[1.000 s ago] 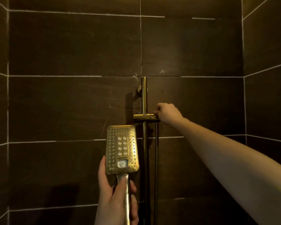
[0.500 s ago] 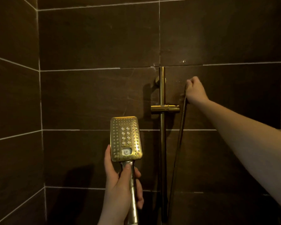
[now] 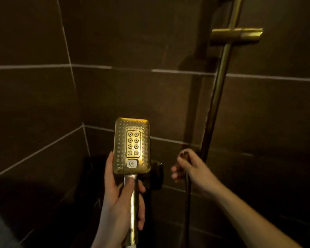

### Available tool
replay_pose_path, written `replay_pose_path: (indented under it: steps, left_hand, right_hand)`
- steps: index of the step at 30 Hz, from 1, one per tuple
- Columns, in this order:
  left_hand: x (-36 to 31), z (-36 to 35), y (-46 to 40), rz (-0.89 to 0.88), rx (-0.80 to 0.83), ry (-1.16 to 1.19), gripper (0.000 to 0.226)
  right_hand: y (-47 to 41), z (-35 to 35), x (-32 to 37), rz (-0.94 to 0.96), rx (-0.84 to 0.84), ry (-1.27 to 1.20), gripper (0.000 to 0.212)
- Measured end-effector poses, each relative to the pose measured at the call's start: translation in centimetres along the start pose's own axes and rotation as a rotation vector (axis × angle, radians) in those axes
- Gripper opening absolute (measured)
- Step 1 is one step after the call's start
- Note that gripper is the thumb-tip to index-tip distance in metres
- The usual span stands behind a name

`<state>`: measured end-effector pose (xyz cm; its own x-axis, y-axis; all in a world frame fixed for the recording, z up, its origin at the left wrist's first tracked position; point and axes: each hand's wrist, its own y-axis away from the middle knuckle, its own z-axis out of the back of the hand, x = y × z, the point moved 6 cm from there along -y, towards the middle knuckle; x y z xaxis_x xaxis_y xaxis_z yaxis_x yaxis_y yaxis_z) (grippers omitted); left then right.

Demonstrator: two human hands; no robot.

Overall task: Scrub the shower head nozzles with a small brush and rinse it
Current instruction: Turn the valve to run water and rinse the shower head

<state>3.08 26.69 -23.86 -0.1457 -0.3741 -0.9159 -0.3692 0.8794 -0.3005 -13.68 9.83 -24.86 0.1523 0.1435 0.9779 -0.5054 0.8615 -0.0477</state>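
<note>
The shower head (image 3: 132, 145) is being held upright by its handle in the left hand (image 3: 122, 197), nozzle face toward the camera. The hose (image 3: 187, 194) is being gripped by the right hand (image 3: 190, 167), just beside the slide rail (image 3: 220, 83) on the tiled wall (image 3: 115, 42).

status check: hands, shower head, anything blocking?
Left hand grips shower head by its handle, nozzle face toward camera. Right hand curled round dark hose beside rail. No brush in view. Nozzles unobstructed.
</note>
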Motion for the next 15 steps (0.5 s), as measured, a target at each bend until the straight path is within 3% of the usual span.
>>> replay_pose_path:
  steps: [4, 8, 11, 15]
  left_hand:
    - [5.5, 5.4, 4.3, 0.193, -0.206, 0.085, 0.073]
    - [10.0, 10.0, 7.0, 0.316, -0.364, 0.123, 0.071]
    - [12.1, 12.5, 7.2, 0.334, -0.442, 0.087, 0.072]
    - [14.4, 14.8, 5.6, 0.341, -0.474, 0.049, 0.077]
  right_hand:
    - [-1.5, -5.3, -12.6, -0.230, 0.095, 0.283, 0.023]
    - [-5.0, -8.5, -19.4, -0.332, 0.209, 0.510, 0.031]
    - [-8.4, -9.8, -23.5, -0.394, 0.335, 0.651, 0.052]
    - [-14.0, -10.9, -27.4, -0.399, 0.364, 0.754, 0.023]
